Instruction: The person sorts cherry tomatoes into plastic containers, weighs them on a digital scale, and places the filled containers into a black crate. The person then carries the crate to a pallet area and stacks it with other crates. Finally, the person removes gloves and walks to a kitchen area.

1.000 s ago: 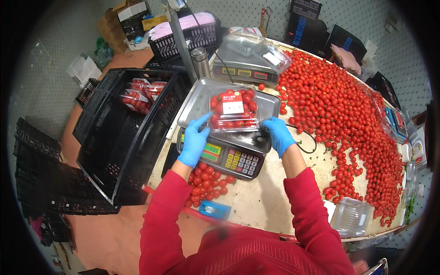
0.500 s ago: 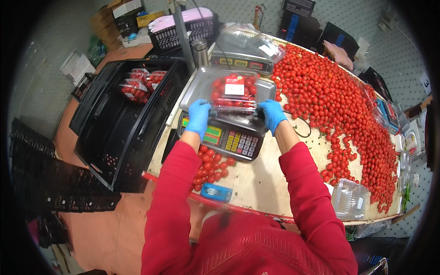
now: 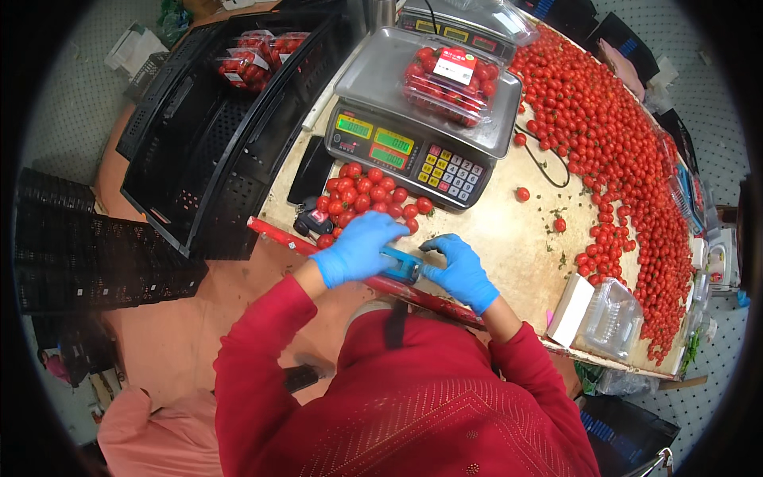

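At the table's near edge, a small blue plastic device lies between my two blue-gloved hands. My left hand is closed over its left end, fingers reaching beside a small heap of loose cherry tomatoes. With thumb and fingers apart, my right hand has its thumb tip at the device's right end. Beyond them, a clear clamshell box of cherry tomatoes with a red-and-white label rests on the metal pan of a digital scale, untouched by either hand.
A wide spread of cherry tomatoes covers the table's right side. Clear plastic trays and a white box sit at the near right. To the left stands a black crate with several filled boxes. A red edge borders the table.
Both hands have left the boxed tomatoes on the scale and come back to the blue device at the near edge. The view has shifted downward.
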The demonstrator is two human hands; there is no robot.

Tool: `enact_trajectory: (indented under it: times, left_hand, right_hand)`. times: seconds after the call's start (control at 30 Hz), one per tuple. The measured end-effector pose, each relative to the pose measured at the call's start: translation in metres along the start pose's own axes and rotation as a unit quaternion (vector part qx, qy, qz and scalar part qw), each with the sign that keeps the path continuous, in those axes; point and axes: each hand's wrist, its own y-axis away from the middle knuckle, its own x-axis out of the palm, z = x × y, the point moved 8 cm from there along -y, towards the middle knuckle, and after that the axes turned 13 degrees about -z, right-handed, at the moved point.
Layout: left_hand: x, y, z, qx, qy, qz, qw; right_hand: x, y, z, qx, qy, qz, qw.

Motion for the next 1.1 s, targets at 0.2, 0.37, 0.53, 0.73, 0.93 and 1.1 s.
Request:
enact_trajectory:
  times: [0.2, 0.37, 0.53, 0.73, 0.93, 1.1]
  left_hand:
    - [0.027, 0.024, -0.006, 0.014, -0.088, 0.026, 0.996]
    - [0.03, 0.029, -0.001, 0.01, -0.08, 0.008, 0.997]
    - [0.032, 0.025, 0.001, 0.011, -0.077, 0.028, 0.997]
    - [0.035, 0.022, 0.003, 0.017, -0.1, 0.052, 0.993]
    - [0.034, 0.017, 0.0, 0.02, -0.107, 0.064, 0.992]
    - [0.039, 0.016, -0.005, 0.03, -0.15, 0.099, 0.983]
  right_hand:
    - [0.034, 0.009, 0.029, -0.073, 0.157, 0.023, 0.985]
    - [0.05, 0.005, 0.013, 0.004, 0.177, 0.045, 0.983]
    - [0.058, -0.002, -0.012, 0.12, 0.057, 0.057, 0.989]
    - [0.029, 0.022, -0.002, 0.117, -0.091, 0.005, 0.989]
    - [-0.029, 0.073, -0.053, 0.329, -0.182, 0.022, 0.926]
    - [-0.037, 0.089, -0.103, 0.342, -0.176, -0.037, 0.922]
